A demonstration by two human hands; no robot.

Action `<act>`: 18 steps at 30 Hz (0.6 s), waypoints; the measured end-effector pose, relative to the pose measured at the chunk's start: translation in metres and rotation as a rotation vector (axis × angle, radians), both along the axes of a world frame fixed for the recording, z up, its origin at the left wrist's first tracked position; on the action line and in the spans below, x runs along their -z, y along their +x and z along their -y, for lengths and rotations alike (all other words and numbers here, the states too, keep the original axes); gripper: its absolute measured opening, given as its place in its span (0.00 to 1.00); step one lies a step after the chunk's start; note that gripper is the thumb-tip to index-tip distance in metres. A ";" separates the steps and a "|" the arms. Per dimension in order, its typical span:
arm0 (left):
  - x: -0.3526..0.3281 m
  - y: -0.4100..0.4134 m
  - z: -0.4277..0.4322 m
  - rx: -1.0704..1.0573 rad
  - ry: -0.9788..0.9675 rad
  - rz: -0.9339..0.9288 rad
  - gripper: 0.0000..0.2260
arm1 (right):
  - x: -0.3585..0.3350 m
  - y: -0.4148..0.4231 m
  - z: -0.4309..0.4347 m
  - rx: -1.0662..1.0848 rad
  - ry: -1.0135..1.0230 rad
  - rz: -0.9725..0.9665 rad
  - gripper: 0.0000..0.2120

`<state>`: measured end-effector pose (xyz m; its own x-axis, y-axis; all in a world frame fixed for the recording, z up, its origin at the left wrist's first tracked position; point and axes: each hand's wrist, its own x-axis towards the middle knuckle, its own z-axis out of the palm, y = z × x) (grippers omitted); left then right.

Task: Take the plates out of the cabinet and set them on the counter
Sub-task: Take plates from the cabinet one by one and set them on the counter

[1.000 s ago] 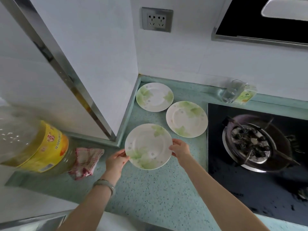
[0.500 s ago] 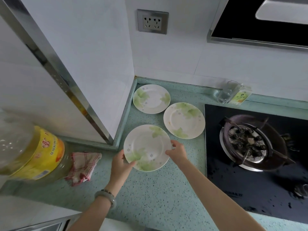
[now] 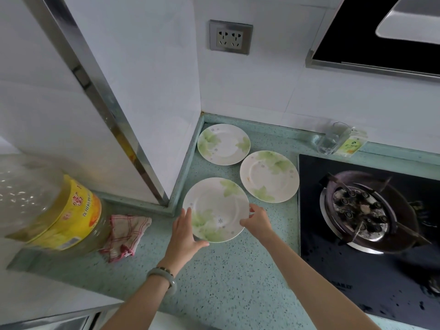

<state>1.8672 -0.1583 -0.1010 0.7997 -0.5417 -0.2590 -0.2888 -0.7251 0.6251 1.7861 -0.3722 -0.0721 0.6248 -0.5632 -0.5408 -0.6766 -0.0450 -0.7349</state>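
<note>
Now — hands (image 3: pixel 188 231) at plate (image 3: pixel 214 206) edges

At left, oil bottle (image 3: pixel 47 206) blurred, cut by frame edge; label print unreadable. Near-left rim of nearest plate (image 3: pixel 214 208) hidden under left hand (image 3: pixel 185 234). At right edge, stove (image 3: pixel 369 234) cut off.

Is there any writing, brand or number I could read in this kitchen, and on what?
Nothing is sharp enough to quote.
On the oil bottle: yellow label with red Chinese characters and small print, too blurred.
On the small box by the wall: green and white label, too small to read.
On the hob: pale lettering near its front edge, blurred.
On the wall socket: none visible.
On the near plate: leaf pattern only.
</note>
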 end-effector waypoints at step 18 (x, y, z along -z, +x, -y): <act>-0.014 0.032 0.019 0.049 0.005 0.130 0.46 | -0.018 0.022 0.009 -0.067 -0.071 0.083 0.36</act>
